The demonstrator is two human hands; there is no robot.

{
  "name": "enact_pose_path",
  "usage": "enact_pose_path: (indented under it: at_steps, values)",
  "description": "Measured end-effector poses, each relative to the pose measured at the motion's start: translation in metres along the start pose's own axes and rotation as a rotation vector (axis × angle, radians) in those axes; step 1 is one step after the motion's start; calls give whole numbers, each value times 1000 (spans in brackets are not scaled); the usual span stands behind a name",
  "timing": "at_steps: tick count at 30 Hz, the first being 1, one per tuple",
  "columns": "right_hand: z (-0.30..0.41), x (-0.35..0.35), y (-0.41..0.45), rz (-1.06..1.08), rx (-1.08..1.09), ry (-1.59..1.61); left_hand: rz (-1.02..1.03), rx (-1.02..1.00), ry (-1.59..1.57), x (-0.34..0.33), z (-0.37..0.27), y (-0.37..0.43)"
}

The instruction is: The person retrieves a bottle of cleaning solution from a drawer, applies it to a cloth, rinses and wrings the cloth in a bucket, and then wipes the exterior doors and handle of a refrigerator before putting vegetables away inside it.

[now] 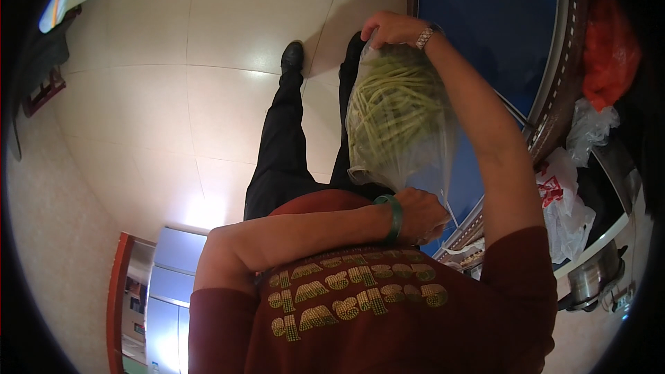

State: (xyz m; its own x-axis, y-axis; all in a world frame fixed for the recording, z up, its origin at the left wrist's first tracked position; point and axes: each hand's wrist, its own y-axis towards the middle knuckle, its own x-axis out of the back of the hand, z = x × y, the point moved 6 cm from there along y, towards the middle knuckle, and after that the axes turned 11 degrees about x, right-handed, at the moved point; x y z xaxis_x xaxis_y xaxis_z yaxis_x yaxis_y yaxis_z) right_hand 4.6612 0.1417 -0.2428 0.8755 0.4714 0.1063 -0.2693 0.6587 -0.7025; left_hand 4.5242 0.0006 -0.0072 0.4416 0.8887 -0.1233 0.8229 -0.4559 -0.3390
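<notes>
A clear plastic bag (pixel 415 169) full of long green beans (pixel 397 98) hangs before my legs, alongside the blue cabinet front. My left hand (pixel 422 215), with a green bangle at its wrist, is closed around the gathered near end of the bag, close to my belly. At the far end, my right hand (pixel 396 28) pinches the plastic with bent fingers; a metal-band watch circles that wrist. Between the two hands the bag is stretched lengthwise, the beans bunched toward the right hand. Some fingertips of the left hand are hidden behind its knuckles.
Blue cabinet doors (pixel 480 26) run under a counter edge (pixel 553 109) on the right. On that side are a red plastic bag (pixel 610 52), a white plastic bag (pixel 563 213) and a metal pot (pixel 595 272). Pale floor tiles (pixel 150 104) lie left of my legs.
</notes>
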Motion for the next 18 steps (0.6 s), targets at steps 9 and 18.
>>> enact_pose_path:
  at_steps: [9,18]
  values:
    - [-5,14,-9,-242,-39,476,38,-6,33,4,-2,-4]
    - [109,-8,-108,-409,397,-283,-92,-8,125,27,9,-8]
